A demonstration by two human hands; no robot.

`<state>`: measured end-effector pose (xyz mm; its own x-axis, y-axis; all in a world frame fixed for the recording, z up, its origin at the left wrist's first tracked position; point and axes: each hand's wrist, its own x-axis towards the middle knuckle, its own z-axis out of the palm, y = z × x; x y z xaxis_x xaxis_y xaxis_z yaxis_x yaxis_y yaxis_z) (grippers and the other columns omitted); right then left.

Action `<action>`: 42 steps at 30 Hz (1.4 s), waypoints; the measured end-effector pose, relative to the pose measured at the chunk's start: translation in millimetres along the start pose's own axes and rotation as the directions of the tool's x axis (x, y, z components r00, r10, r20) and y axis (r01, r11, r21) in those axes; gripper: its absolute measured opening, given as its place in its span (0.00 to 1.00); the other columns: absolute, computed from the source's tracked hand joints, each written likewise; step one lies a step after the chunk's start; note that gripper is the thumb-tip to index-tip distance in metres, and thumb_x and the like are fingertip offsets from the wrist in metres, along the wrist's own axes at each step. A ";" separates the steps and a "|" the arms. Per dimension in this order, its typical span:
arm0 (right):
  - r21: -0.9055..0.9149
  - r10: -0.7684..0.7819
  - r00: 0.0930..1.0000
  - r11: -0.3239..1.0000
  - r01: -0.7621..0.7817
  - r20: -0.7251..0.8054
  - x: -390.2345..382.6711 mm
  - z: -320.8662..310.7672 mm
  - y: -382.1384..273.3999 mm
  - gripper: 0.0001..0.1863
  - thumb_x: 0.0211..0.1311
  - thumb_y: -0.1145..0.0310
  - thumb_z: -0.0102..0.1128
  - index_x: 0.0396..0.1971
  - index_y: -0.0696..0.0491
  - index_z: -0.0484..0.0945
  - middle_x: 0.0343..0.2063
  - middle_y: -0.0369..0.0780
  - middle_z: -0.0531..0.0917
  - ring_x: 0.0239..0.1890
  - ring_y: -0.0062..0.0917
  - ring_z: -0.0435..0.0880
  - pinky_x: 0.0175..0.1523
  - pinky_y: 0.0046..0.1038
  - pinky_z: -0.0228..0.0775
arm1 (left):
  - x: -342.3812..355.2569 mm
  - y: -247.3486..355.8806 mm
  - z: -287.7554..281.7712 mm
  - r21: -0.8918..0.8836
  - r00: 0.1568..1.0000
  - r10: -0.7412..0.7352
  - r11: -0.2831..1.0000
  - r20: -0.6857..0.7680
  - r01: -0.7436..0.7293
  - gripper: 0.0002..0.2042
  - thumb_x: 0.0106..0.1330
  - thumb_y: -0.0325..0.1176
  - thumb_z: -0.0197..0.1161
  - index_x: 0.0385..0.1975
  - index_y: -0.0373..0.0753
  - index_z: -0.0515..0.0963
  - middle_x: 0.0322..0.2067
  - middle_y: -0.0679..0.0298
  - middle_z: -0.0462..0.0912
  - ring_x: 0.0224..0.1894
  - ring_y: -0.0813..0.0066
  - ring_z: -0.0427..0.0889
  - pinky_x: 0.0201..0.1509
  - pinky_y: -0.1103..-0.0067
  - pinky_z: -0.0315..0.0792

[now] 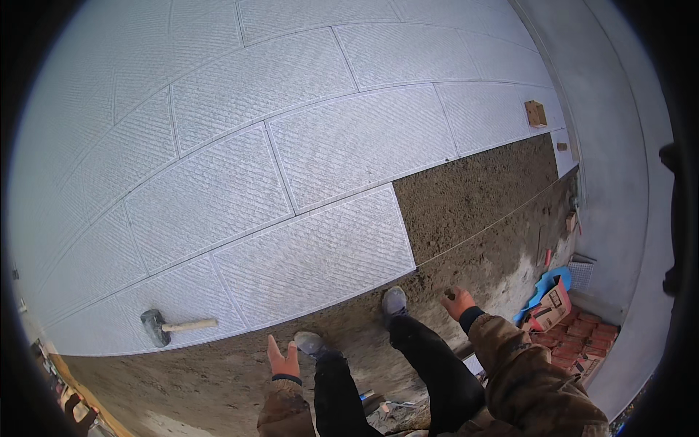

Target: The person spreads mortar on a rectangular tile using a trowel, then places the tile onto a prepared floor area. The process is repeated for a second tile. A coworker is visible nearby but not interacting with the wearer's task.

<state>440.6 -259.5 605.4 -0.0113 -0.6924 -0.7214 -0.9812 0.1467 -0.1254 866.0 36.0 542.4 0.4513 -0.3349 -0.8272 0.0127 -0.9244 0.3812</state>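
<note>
I stand on a bed of dark sand (473, 197) beside laid white ribbed paving slabs (313, 255). My left hand (283, 359) hangs flat with its fingers straight and holds nothing. My right hand (456, 300) is curled into a loose fist with a small dark lump in it, likely a bit of sand or mortar. Both of my grey shoes (394, 301) rest on the sand at the edge of the nearest slab. A rubber mallet (175, 325) with a wooden handle lies on a slab to my left, out of reach of my left hand.
A taut string line (495, 222) runs across the sand bed. A grey wall (619, 146) bounds the right side. Stacked reddish bricks (579, 339), a blue sheet and a cardboard box (552, 306) lie by the wall. A small wooden block (536, 113) sits on the far slabs.
</note>
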 end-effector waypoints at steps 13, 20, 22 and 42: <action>0.017 -0.226 0.876 0.970 0.242 0.426 -255.3 -64.0 162.1 0.12 0.60 0.55 0.57 0.36 0.42 0.85 0.30 0.47 0.84 0.36 0.45 0.85 0.39 0.44 0.78 | -263.6 -149.2 18.5 0.377 0.932 -0.164 0.926 0.324 0.031 0.24 0.73 0.37 0.42 0.69 0.42 0.61 0.69 0.43 0.57 0.69 0.38 0.56 0.70 0.52 0.57; -0.168 -0.355 0.822 0.868 0.467 0.446 -186.4 -96.4 218.5 0.16 0.57 0.53 0.61 0.37 0.49 0.84 0.38 0.48 0.85 0.43 0.38 0.84 0.45 0.42 0.76 | -310.4 -107.6 1.9 0.360 0.972 0.072 0.921 0.222 -0.151 0.18 0.69 0.39 0.49 0.53 0.41 0.77 0.53 0.44 0.77 0.58 0.41 0.72 0.60 0.54 0.67; -0.291 -0.198 0.861 0.886 0.362 0.468 -153.6 -114.7 203.6 0.20 0.57 0.47 0.61 0.41 0.46 0.84 0.46 0.49 0.83 0.53 0.38 0.80 0.54 0.46 0.72 | -328.0 -88.2 -5.7 0.237 0.989 0.010 0.970 0.150 -0.046 0.17 0.69 0.39 0.49 0.52 0.41 0.77 0.52 0.45 0.78 0.57 0.41 0.72 0.59 0.54 0.67; -0.477 -0.478 0.594 0.354 0.805 0.647 -101.5 -206.2 68.5 0.17 0.68 0.53 0.51 0.48 0.44 0.82 0.49 0.43 0.82 0.53 0.43 0.79 0.57 0.45 0.70 | -502.8 -107.3 31.6 -0.691 0.936 -0.298 0.717 -0.187 0.090 0.16 0.68 0.41 0.51 0.46 0.41 0.79 0.46 0.47 0.80 0.52 0.42 0.76 0.55 0.55 0.70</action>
<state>334.8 -324.8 810.4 0.5866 -0.0238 -0.8095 -0.4480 -0.8422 -0.2998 609.5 297.8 904.4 0.5852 -0.0041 -0.8109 0.6666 -0.5671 0.4839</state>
